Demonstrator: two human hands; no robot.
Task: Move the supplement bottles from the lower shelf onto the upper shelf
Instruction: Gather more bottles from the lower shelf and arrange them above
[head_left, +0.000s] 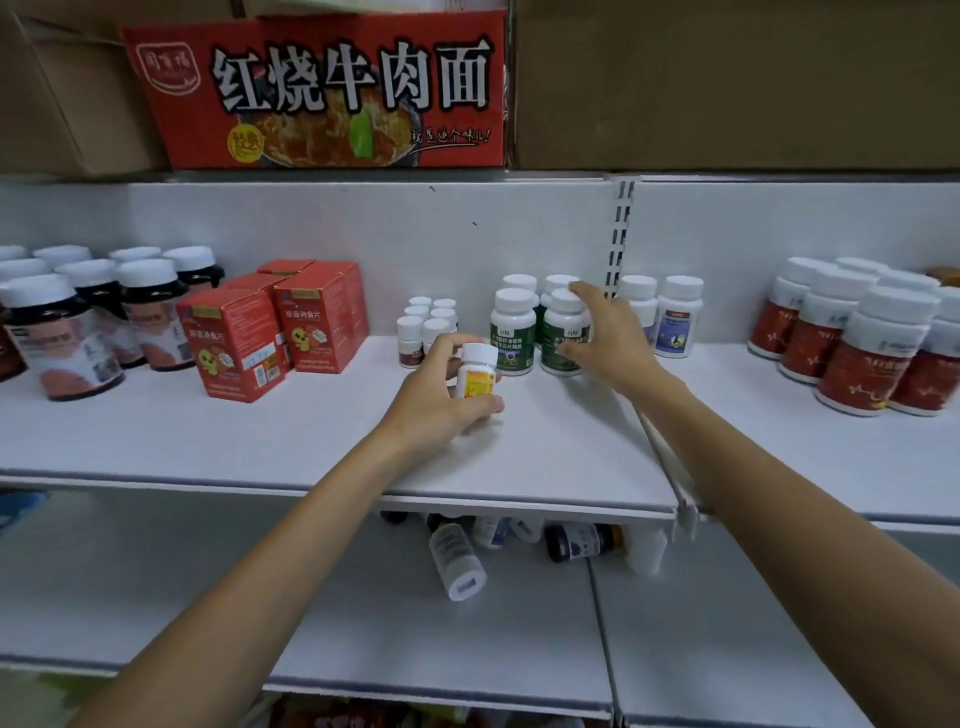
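My left hand (441, 400) grips a small white bottle with a yellow label (477, 375), standing it on the upper shelf (311, 436) in front of the small brown-labelled bottles (423, 325). My right hand (605, 332) holds a green-labelled white-capped bottle (563, 332), thumb at its base and fingers over the cap, beside several matching green bottles (514, 332). On the lower shelf (363, 613), several bottles lie on their sides: a white one (457, 561) pointing toward me and a dark one (579, 540), partly hidden under the upper shelf's edge.
On the upper shelf stand dark jars with white caps (67, 332) at the left, red boxes (275, 327), white bottles (675, 317) past the slotted upright (621, 234), and red-labelled bottles (862, 338) at the right. A red noodle carton (322, 93) sits above.
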